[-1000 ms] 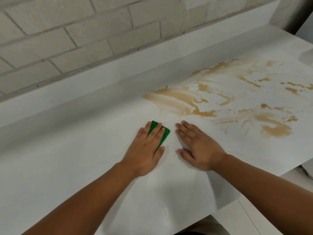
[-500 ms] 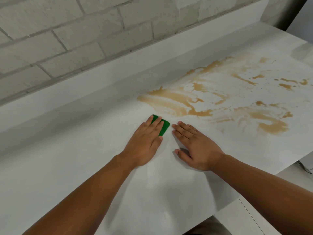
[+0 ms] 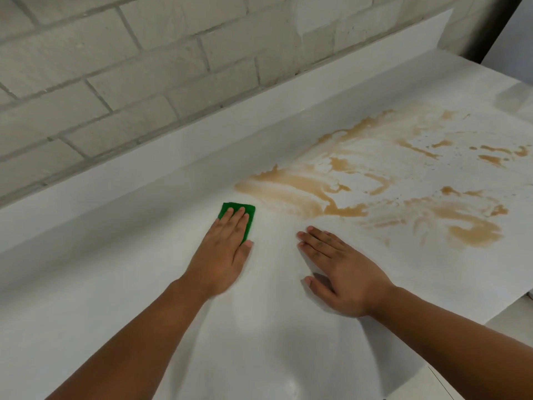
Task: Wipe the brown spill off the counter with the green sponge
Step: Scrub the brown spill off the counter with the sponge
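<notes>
A flat green sponge (image 3: 248, 212) lies on the white counter (image 3: 121, 284), just left of the near end of the brown spill (image 3: 300, 192). My left hand (image 3: 222, 252) presses flat on the sponge, fingers covering most of it. The spill spreads in streaks and puddles over the right half of the counter, up to a thick patch (image 3: 476, 235) at the right. My right hand (image 3: 343, 272) rests palm-down on the bare counter, fingers apart, a short way below the spill and holding nothing.
A low white backsplash ledge (image 3: 202, 131) runs along the back of the counter below a grey brick wall (image 3: 144, 67). The counter's front edge (image 3: 507, 307) falls away at the lower right.
My left hand has slid the sponge away from me and slightly left, close to the spill's near end. My right hand has stayed flat on the counter.
</notes>
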